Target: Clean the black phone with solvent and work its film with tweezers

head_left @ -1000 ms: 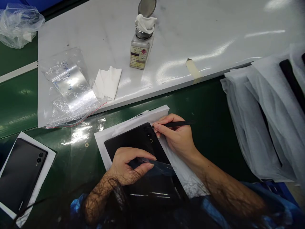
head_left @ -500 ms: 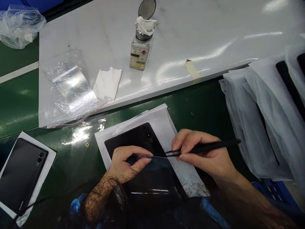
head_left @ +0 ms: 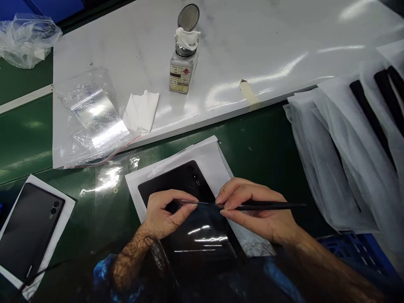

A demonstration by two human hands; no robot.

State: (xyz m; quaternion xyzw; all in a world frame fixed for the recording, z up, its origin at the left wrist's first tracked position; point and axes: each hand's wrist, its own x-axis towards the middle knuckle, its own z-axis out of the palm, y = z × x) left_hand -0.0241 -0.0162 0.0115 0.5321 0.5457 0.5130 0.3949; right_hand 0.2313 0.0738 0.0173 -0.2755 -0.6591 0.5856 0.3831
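My left hand (head_left: 164, 212) pinches the edge of a thin clear film (head_left: 205, 236) between thumb and fingertips. My right hand (head_left: 257, 208) is closed around black tweezers (head_left: 277, 205). Their tips point left and meet the film's upper edge close to my left fingertips; whether they grip it cannot be made out. Below both hands lies a black tablet (head_left: 170, 179), back side up, with its camera at the upper right corner. The film hangs over its lower part and shows bright reflections. White sheets (head_left: 221, 162) lie under the tablet.
Another black tablet (head_left: 30, 229) rests on white paper at the left. On the raised white board (head_left: 227, 46) stand a square bottle (head_left: 181, 73) with open lid, a clear zip bag (head_left: 94, 113) and a folded white cloth (head_left: 142, 110). White sleeves (head_left: 337, 160) with dark items hang right.
My right hand has moved slightly left towards my left fingertips, and the tweezers have turned to lie nearly level. More reflections show on the film. The whole view has shifted a little.
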